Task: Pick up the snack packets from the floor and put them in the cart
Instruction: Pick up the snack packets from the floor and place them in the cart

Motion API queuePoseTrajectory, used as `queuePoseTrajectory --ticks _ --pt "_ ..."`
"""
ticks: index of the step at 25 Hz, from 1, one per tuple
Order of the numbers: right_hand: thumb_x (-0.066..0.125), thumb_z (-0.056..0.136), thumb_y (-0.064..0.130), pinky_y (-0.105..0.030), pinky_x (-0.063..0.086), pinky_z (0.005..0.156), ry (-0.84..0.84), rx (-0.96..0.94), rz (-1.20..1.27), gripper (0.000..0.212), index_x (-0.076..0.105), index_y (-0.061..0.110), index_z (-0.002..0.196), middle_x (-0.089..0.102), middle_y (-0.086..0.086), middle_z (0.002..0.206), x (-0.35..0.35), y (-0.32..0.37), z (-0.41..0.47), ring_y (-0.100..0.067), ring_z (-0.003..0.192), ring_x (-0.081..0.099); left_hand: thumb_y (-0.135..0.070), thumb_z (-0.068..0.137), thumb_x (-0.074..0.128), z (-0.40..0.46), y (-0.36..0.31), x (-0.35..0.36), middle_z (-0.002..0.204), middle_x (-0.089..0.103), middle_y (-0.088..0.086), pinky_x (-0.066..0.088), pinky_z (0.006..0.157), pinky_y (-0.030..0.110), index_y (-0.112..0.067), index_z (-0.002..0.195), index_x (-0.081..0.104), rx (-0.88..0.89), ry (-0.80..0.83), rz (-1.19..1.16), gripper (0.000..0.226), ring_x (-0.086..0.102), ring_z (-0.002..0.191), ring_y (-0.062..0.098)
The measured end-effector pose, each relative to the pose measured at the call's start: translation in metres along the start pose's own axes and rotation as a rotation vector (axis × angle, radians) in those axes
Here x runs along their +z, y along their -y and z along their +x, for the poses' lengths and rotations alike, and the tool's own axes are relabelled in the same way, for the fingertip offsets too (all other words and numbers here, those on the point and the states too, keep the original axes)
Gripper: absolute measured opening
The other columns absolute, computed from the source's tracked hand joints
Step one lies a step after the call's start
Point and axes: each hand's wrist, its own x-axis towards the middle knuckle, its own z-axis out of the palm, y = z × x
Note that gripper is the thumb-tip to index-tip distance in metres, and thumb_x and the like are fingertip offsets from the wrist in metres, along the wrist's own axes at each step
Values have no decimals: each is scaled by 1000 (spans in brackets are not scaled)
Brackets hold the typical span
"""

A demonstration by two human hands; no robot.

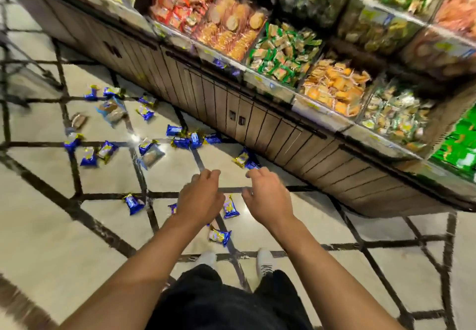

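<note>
Both arms reach forward and down over the floor (pixel 51 239); the left hand (pixel 199 197) and right hand (pixel 266 195) hang with fingers loosely curled, holding nothing, backs up, near each other; blue snack packets (pixel 180 138) lie scattered on the tiles ahead and beneath the hands, beside the display shelf (pixel 257 113) of bagged snacks.
</note>
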Motion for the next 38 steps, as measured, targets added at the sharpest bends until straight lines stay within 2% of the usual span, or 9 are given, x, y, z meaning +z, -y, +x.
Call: queuePoseTrajectory --ticks 7,13,20,23,25,27,29,33,38 --pt "52 93 32 -40 49 83 172 -386 -50 36 55 16 125 55 -6 119 -8 -16 32 -29 113 52 -31 93 51 -44 -45 21 135 49 6 46 91 40 -20 141 40 -470 -162 -157 50 49 121 29" --pt "50 95 31 -38 48 80 269 -483 -80 36 55 16 127 55 -7 120 2 -10 31 -29 113 51 -33 98 46 -75 -46 32 143 43 5 42 96 38 -19 147 32 -691 -188 -206 53 45 127 27" --pt "52 93 29 -40 50 78 264 -444 -43 31 57 17 121 55 -4 118 30 12 32 -27 111 52 -30 98 46 -85 -21 48 145 42 3 38 100 38 -20 149 30 -728 -252 -273 54 43 130 23" --pt "52 92 27 -39 49 78 284 -464 -56 32 57 17 123 55 -4 119 39 7 34 -28 112 52 -31 98 46 -81 -19 58 143 44 1 30 106 40 -22 149 32 -771 -261 -261 53 45 129 21" --pt "51 92 27 -39 50 77 311 -479 -63 34 57 16 124 56 -5 119 46 -1 39 -28 110 52 -30 96 49 -78 -21 67 139 47 2 37 101 40 -20 146 36 -785 -258 -300 52 49 125 23" --pt "52 92 27 -37 48 77 340 -506 -66 34 57 16 123 57 -6 118 55 -13 50 -28 107 53 -28 95 52 -69 -25 82 135 49 5 46 90 40 -18 142 40 -797 -245 -358 50 51 119 27" --pt "55 91 25 -35 45 77 353 -533 -68 35 56 16 125 58 -7 119 68 -24 69 -29 106 54 -25 93 55 -52 -27 99 134 48 7 50 85 41 -15 139 43 -806 -240 -368 49 52 117 29" --pt "54 92 27 -34 44 78 403 -586 -104 39 53 18 131 56 -5 125 99 -47 105 -27 110 52 -23 87 63 -15 -28 138 137 45 13 49 87 42 -10 138 48 -867 -321 -315 55 45 122 33" --pt "52 93 27 -36 43 75 401 -677 -180 39 52 17 130 54 -5 124 160 -57 145 -28 110 51 -24 88 62 37 -13 192 139 44 11 48 90 44 -13 142 44 -972 -356 -365 57 41 125 32"
